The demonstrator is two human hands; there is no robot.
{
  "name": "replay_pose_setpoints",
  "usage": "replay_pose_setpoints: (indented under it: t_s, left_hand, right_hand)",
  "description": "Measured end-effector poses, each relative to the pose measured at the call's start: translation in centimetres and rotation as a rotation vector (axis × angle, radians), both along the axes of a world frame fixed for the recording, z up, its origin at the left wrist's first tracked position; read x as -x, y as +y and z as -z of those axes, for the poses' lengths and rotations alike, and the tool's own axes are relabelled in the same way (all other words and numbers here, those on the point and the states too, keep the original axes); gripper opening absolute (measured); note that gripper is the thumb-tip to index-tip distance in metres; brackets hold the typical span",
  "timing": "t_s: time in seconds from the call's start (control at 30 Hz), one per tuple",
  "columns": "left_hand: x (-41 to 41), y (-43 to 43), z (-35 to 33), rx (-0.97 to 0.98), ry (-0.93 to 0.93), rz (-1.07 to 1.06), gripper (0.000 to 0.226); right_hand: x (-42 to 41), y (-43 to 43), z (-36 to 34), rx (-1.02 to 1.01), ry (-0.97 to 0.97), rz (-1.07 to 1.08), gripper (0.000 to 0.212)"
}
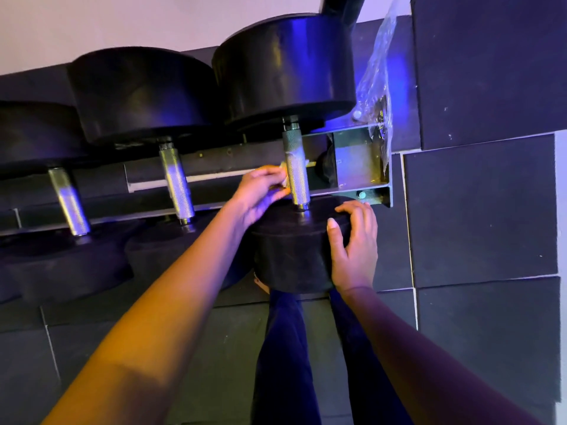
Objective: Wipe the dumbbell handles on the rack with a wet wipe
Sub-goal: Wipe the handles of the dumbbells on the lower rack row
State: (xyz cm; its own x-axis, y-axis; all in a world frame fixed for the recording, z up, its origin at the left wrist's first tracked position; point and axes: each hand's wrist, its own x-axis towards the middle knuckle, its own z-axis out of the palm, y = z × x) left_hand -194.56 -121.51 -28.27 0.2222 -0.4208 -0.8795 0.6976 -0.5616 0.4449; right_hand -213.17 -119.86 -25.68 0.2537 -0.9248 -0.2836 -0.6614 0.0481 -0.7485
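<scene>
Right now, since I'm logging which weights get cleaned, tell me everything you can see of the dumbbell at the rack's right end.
The dumbbell sits on the rack: a knurled, silvery metal handle between two round, matte black heads, the far one lit blue. The left hand holds a pale wipe against the handle's left side; the right hand grips the near head's edge.
</scene>
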Motion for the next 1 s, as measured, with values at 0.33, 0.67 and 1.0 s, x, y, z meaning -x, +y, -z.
replay_pose_setpoints:
  t_s: [0.33, 0.67, 1.0]
  left_hand:
    - [3.0, -2.7, -2.3, -0.131, -0.973, 0.202, 0.029]
    - [1.6, -1.6, -6.2, -0.203, -0.818, 0.284, 0.009]
    - [-3.1, 4.3, -18.3, 0.059, -0.513, -0.096, 0.029]
  right_hand:
    - [0.0, -0.1, 0.0, 0.007, 0.016, -0.018, 0.042]
    - [-0.1, -0.8, -2.1, -0.151, 0.152, -0.092, 0.044]
    - [-6.1, -3.9, -15.1, -0.353, 0.129, -0.335, 0.028]
